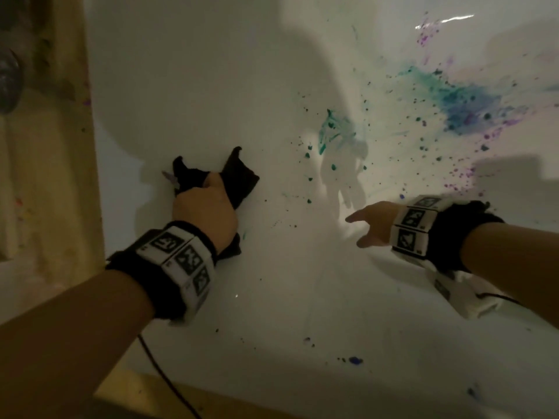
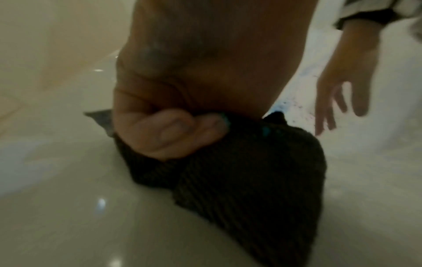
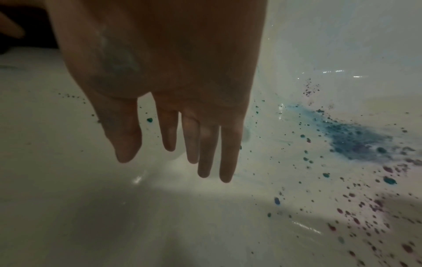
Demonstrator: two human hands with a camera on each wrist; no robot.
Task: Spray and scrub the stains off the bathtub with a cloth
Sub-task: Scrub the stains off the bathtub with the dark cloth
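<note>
Home bathroom, glossy white bathtub (image 1: 196, 86) basin, beige tiled surround (image 1: 54, 176)

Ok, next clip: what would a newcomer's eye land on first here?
Most likely the blue and purple splatter spread over the right side of the white bathtub, with green specks trailing toward the middle. Next, the dark cloth bunched in the left hand on the tub floor, away from the main stain. The right hand hangs empty, fingers extended.
</note>
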